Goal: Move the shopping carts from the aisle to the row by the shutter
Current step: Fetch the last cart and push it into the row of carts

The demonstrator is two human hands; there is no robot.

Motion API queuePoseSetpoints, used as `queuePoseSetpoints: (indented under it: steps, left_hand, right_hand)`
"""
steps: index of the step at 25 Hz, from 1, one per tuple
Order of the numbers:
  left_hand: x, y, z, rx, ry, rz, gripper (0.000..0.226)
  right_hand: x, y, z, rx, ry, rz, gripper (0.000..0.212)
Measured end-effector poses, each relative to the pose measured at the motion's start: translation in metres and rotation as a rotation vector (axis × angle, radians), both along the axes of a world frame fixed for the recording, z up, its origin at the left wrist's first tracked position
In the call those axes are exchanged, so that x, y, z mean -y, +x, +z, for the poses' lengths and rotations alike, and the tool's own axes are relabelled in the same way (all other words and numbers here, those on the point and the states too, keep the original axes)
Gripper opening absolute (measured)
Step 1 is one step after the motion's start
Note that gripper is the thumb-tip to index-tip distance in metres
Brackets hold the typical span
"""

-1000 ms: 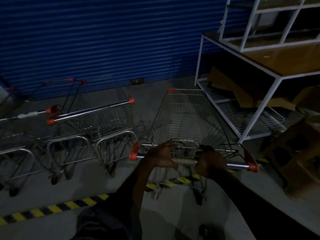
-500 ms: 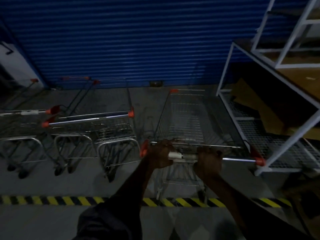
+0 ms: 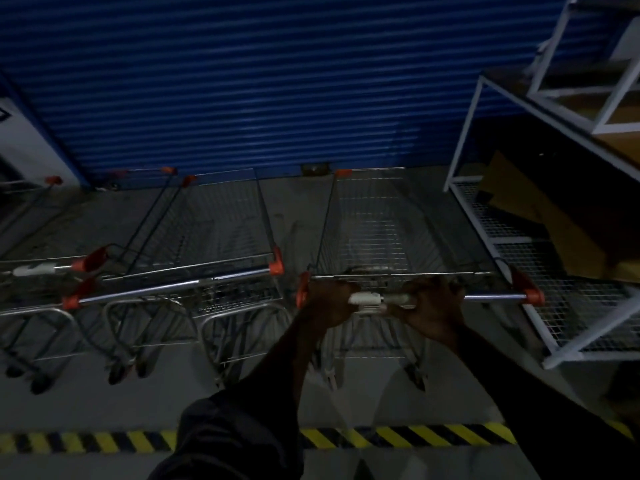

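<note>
Well to the left of the left grip, the parked carts (image 3: 214,230) stand side by side in a row, noses toward the blue shutter (image 3: 259,81), with orange caps on their chrome handles. The outermost handle carries a white tag (image 3: 34,270), and any print on it is too dim to read. The nearest parked cart's orange cap sits just beside the left end of the held cart's handle, a narrow gap between them.

The left grip (image 3: 329,303) is closed round the handle bar (image 3: 491,297) of the held cart (image 3: 374,230), hard by its left orange cap, fingers curled over the top. Between the two grips a white plastic block (image 3: 365,298) sits on the bar; no lettering on it can be made out. The right grip (image 3: 433,310) is wrapped round the bar just right of that block, knuckles up. The held cart's wire basket stretches ahead of both grips, its nose near the foot of the shutter and about level with the noses of the parked carts.

Right of the right grip stands a white rack (image 3: 464,116) with a wire-mesh bottom shelf, and brown cardboard (image 3: 554,230) lies on the mesh. The rack's near corner is close to the bar's right orange cap. Behind both grips, yellow-and-black striped tape (image 3: 104,441) runs across the grey floor (image 3: 173,403).
</note>
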State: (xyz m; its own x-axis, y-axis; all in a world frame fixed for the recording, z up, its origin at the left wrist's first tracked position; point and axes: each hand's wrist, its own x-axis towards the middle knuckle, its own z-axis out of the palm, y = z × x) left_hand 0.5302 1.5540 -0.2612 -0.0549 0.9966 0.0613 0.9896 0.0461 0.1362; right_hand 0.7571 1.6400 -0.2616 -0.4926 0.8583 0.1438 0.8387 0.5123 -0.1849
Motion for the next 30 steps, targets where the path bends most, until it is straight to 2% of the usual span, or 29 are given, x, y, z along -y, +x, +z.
queuePoseSetpoints:
  steps: [3, 7, 10, 12, 16, 19, 22, 25, 28, 30]
  left_hand:
    - [-0.022, -0.024, -0.005, 0.083, 0.066, -0.032, 0.033]
    - [-0.048, -0.05, -0.006, 0.148, 0.022, -0.076, 0.039]
    - [-0.064, -0.063, -0.011, 0.158, 0.016, -0.083, 0.058]
    - [-0.075, -0.067, -0.013, 0.166, 0.01, -0.064, 0.063]
    - [-0.086, -0.066, -0.02, 0.146, 0.064, -0.073, 0.048]
    - [-0.097, -0.06, -0.021, 0.117, 0.096, -0.106, 0.047]
    - [-0.102, -0.049, -0.013, 0.082, 0.072, -0.089, 0.041]
    - [-0.097, -0.041, -0.004, 0.086, 0.047, -0.065, 0.046]
    - [-0.094, -0.036, 0.006, 0.14, -0.043, -0.042, 0.051]
    - [-0.088, -0.037, 0.015, 0.313, -0.086, -0.051, 0.054]
  right_hand:
    - [-0.019, -0.024, 0.01, 0.142, -0.051, -0.032, 0.098]
    - [-0.042, -0.049, 0.011, 0.185, -0.056, -0.042, 0.101]
    - [-0.056, -0.062, 0.012, 0.174, -0.044, -0.032, 0.101]
    - [-0.065, -0.066, 0.013, 0.188, -0.059, -0.024, 0.099]
    - [-0.082, -0.064, 0.011, 0.181, -0.043, -0.014, 0.086]
    - [-0.097, -0.057, 0.016, 0.187, -0.087, 0.007, 0.094]
    - [-0.114, -0.048, 0.019, 0.176, -0.193, 0.037, 0.089]
    - [-0.125, -0.043, 0.013, 0.179, -0.19, 0.071, 0.086]
    - [-0.131, -0.043, 0.006, 0.152, -0.17, 0.097, 0.08]
    - [-0.127, -0.05, 0.001, 0.072, -0.039, 0.142, 0.069]
